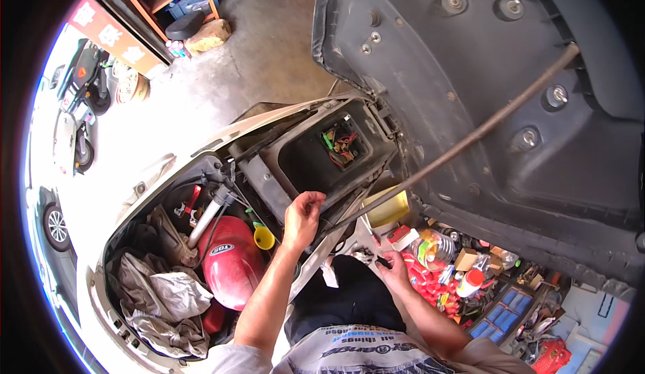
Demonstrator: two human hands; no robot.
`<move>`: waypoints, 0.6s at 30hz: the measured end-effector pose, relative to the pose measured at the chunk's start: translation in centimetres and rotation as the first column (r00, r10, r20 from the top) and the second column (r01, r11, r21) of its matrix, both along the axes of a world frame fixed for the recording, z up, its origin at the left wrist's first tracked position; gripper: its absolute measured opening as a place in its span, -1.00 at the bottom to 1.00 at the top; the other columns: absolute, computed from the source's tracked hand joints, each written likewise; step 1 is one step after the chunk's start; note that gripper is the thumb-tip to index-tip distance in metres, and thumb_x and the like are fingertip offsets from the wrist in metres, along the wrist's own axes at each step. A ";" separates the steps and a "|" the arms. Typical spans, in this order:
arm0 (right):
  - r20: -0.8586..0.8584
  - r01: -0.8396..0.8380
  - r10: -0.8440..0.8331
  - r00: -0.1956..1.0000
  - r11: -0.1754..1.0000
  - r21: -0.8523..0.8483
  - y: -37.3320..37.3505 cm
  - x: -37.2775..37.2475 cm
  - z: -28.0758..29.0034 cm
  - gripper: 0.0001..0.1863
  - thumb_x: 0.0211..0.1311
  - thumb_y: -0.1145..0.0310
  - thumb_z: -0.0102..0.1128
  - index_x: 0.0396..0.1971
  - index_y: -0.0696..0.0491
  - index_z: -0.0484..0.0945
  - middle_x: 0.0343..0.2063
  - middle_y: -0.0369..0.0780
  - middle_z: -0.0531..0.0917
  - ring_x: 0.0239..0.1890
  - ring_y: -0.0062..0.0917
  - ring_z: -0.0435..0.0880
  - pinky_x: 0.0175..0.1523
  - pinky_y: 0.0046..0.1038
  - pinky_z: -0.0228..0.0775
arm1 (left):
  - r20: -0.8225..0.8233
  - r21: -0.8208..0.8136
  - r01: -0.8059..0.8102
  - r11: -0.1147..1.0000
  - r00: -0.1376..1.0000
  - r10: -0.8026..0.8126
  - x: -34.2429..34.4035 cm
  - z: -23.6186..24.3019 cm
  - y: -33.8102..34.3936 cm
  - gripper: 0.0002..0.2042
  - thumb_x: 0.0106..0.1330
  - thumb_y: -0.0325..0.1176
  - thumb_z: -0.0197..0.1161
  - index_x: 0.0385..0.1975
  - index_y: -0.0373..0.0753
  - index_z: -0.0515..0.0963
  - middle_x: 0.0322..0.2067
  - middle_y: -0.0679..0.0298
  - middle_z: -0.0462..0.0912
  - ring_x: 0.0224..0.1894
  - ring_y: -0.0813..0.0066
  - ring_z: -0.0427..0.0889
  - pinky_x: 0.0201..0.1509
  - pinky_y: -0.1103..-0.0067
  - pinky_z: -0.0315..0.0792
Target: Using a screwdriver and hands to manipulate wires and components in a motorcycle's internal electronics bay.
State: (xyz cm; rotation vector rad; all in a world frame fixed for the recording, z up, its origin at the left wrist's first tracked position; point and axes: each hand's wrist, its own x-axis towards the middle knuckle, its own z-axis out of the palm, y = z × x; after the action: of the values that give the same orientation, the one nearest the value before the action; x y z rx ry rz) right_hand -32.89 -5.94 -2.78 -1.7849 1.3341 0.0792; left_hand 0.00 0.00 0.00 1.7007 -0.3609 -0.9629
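Left fingers [314, 198] — bent, near one end of the black bin [302, 162]

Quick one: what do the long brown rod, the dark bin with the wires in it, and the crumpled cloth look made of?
Rod: probably metal; slim, straight, dull brown surface, possibly rust.
Bin: likely moulded plastic, matte dark grey; rounded corners and smooth walls suggest it.
Cloth: woven fabric, apparently; matte, pale grey-beige, soft folds. Fibre type can't be told.
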 end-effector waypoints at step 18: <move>0.310 0.435 -0.538 0.784 0.832 0.343 0.0 -10.5 6.6 -0.69 0.13 0.63 0.09 -0.09 0.16 0.41 -0.26 -0.22 0.54 -0.29 -0.56 0.62 -0.26 -0.54 0.51 | 0.146 0.048 0.153 0.987 0.977 -0.159 -13.5 5.7 9.5 -0.86 0.34 -0.49 0.10 -0.24 -0.35 0.58 -0.39 0.31 0.65 -0.38 0.67 0.55 -0.27 0.68 0.41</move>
State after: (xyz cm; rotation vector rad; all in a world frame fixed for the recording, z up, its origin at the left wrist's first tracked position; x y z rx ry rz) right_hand -43.37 -5.96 3.84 -1.1109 1.3723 -0.3695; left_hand -13.50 9.51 5.75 1.8031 -0.5862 -0.9623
